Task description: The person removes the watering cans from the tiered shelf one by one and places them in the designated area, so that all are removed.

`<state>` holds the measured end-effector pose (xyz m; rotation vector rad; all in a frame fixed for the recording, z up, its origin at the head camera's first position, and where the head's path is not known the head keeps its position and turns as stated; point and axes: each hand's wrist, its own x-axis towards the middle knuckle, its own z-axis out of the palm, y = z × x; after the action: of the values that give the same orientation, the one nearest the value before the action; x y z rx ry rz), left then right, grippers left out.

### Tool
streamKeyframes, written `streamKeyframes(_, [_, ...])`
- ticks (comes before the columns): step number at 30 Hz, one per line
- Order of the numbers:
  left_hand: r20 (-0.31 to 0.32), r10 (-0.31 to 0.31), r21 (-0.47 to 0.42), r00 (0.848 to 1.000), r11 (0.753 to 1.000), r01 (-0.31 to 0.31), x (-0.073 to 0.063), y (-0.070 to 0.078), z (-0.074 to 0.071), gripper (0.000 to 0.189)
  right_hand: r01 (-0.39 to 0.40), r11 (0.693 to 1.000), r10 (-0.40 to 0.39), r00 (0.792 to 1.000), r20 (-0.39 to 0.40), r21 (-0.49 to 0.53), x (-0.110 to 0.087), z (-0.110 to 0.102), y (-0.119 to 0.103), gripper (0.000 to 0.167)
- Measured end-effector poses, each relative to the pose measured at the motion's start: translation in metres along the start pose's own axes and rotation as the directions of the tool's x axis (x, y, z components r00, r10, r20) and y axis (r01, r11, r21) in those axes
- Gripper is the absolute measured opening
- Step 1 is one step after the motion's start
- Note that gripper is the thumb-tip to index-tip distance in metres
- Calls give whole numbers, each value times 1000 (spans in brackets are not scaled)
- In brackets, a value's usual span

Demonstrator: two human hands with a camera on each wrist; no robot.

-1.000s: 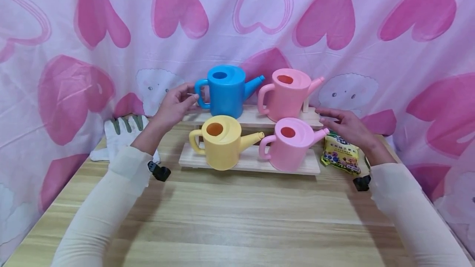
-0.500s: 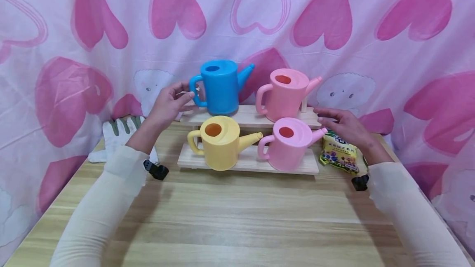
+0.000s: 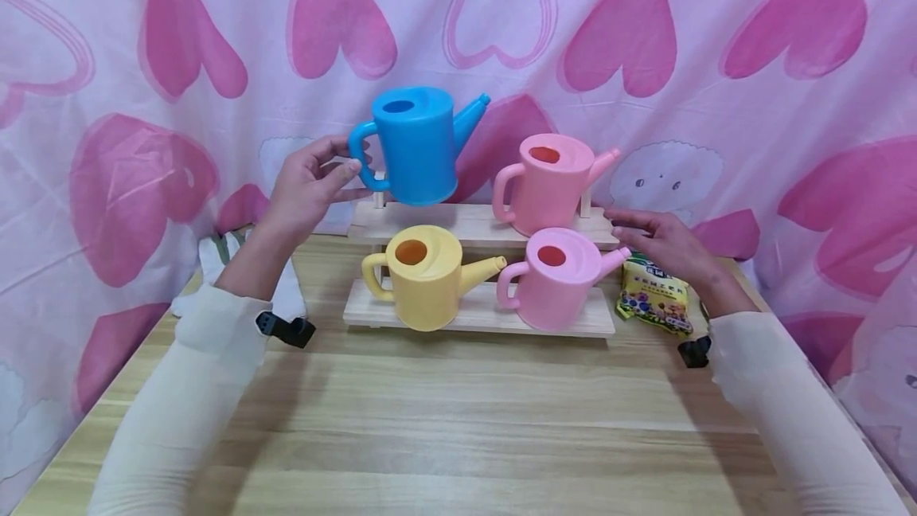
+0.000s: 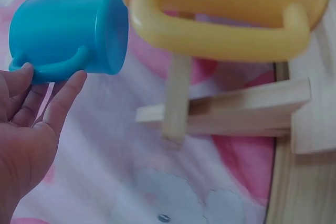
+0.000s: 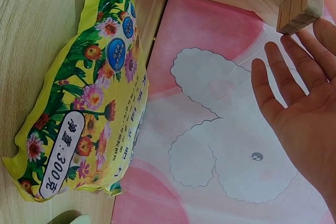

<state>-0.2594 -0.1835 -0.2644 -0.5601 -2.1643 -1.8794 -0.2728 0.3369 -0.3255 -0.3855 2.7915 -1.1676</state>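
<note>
My left hand (image 3: 308, 181) grips the handle of a blue watering can (image 3: 417, 148), thumb on the near side and fingers behind. The can hangs over the left end of the upper tier of a wooden two-tier stand (image 3: 458, 221), its spout to the right. In the left wrist view the same blue can (image 4: 63, 32) shows its handle between thumb and fingers. My right hand (image 3: 662, 249) reaches to the right end of the upper tier, fingers extended. The right wrist view has those fingers (image 5: 275, 80) at the end of the wooden board (image 5: 304, 3).
A coral-pink watering can (image 3: 552, 185) stands on the upper tier. On the lower tier are a yellow watering can (image 3: 426, 281) and a pink one (image 3: 557, 281). A flower-printed yellow bag (image 3: 653, 297) lies at right, white gloves (image 3: 286, 293) at left. A heart-patterned curtain (image 3: 423, 14) hangs behind.
The blue watering can has risen off the upper tier and shifted left in my left hand, tilting slightly. My right hand stays at the stand's end.
</note>
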Motion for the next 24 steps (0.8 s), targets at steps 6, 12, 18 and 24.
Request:
streamKeyframes(6, [10,39,-40,999,998,-39,-11,15,9,40,-11,1000,11,1000,4,-3,0,0,0,63])
streamKeyframes(12, [82,96,-96,992,991,-88,-23,29,21,35,-13,1000,13,1000,10,13,1,-1,0,62])
streamKeyframes(18, [128,113,-92,985,991,-101,-38,41,38,37,-17,1000,17,1000,12,10,3,-1,1,59])
streamKeyframes(24, [186,143,-124,972,985,-122,-51,46,57,37,-6,1000,5,1000,12,11,3,-1,1,59])
